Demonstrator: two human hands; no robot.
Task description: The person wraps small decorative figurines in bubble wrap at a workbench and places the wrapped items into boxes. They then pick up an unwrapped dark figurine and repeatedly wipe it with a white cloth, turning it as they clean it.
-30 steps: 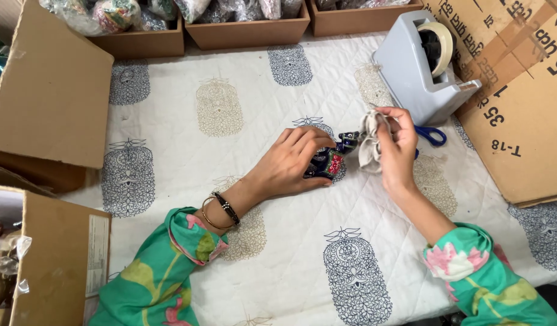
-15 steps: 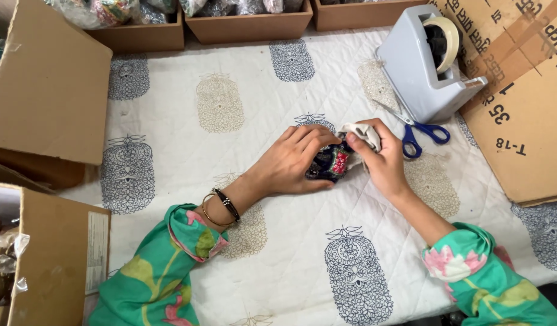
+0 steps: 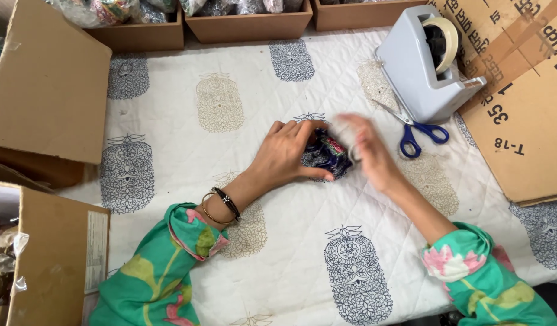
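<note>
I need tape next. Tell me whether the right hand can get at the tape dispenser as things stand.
Probably yes. The right hand is at the dark patterned bundle, and only the blue-handled scissors lie flat between it and the grey tape dispenser; nothing upright blocks the way.

You have a brown printed carton (image 3: 520, 102) at upper right; plain brown box (image 3: 46, 90) upper left; labelled box (image 3: 61, 259) lower left.

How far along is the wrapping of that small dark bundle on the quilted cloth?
Done: the dark patterned bundle looks folded compact on the quilted cloth.
In hand: the left hand grips it; the right hand is at its end, too blurred to tell what it holds.
Left: no tape visible on it; tape dispenser and scissors lie untouched beside.
</note>
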